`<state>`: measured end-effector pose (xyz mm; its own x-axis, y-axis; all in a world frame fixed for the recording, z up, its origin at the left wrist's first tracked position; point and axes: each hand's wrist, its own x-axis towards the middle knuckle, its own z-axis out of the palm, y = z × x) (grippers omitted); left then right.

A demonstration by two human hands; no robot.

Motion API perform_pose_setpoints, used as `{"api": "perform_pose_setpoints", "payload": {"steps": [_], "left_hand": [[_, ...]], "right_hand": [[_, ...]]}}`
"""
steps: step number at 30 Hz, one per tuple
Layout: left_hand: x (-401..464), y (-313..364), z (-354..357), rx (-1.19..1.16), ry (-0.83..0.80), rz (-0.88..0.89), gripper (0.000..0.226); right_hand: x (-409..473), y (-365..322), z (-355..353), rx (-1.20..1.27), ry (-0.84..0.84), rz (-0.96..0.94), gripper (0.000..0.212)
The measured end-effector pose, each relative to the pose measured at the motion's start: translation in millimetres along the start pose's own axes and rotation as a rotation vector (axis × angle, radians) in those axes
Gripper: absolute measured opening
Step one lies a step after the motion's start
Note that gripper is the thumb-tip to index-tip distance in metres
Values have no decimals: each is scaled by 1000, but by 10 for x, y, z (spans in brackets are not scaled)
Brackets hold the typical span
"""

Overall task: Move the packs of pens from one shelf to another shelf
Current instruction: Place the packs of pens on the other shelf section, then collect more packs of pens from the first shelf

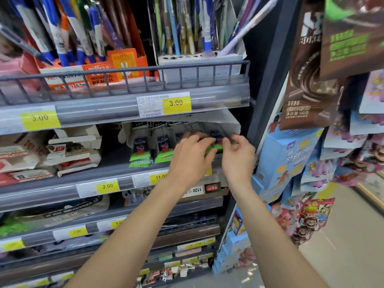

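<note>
Reaching: both bare hands are in at the second shelf [124, 172] from the top, at its right end, among hanging packs with green bottoms.
Left grip: the left hand [192, 154] curls its fingers over the green-edged pack [215, 146] from the left side.
Right grip: the right hand [239, 154] pinches the same pack from the right, fingertips bent inward.
Where the packs are: more pen packs [143, 149] sit in a row just left of the hands, inside a white display box [228, 121].
Step in hand: picking up, judging by both hands closed on one pack that is not yet clear of the box.
Next move calls for: drawing the pack outward, clear of its neighbours and the shelf above [124, 104], then carrying it to another shelf; which one cannot be told.
</note>
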<state>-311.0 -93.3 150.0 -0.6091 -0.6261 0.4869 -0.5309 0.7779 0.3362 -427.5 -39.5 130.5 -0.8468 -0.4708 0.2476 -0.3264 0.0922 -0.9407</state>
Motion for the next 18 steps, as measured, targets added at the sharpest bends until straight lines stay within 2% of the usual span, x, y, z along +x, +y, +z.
{"api": "perform_pose_setpoints", "payload": {"steps": [5, 7, 11, 13, 15, 18], "left_hand": [[107, 28, 135, 173, -96, 41, 34], [105, 42, 191, 224, -82, 56, 34], [-55, 55, 124, 238, 90, 60, 23], [-238, -79, 42, 237, 195, 43, 29], [-500, -317, -96, 199, 280, 8, 33], [-1105, -705, -389, 227, 400, -87, 25]], "right_hand": [[-169, 58, -42, 111, 8, -2, 20], [-227, 67, -102, 140, 23, -10, 19], [-349, 31, -192, 229, 25, -42, 20], [-429, 6, -194, 283, 6, -78, 21], [-543, -25, -131, 327, -45, -107, 25], [-838, -124, 132, 384, -189, -177, 24]]}}
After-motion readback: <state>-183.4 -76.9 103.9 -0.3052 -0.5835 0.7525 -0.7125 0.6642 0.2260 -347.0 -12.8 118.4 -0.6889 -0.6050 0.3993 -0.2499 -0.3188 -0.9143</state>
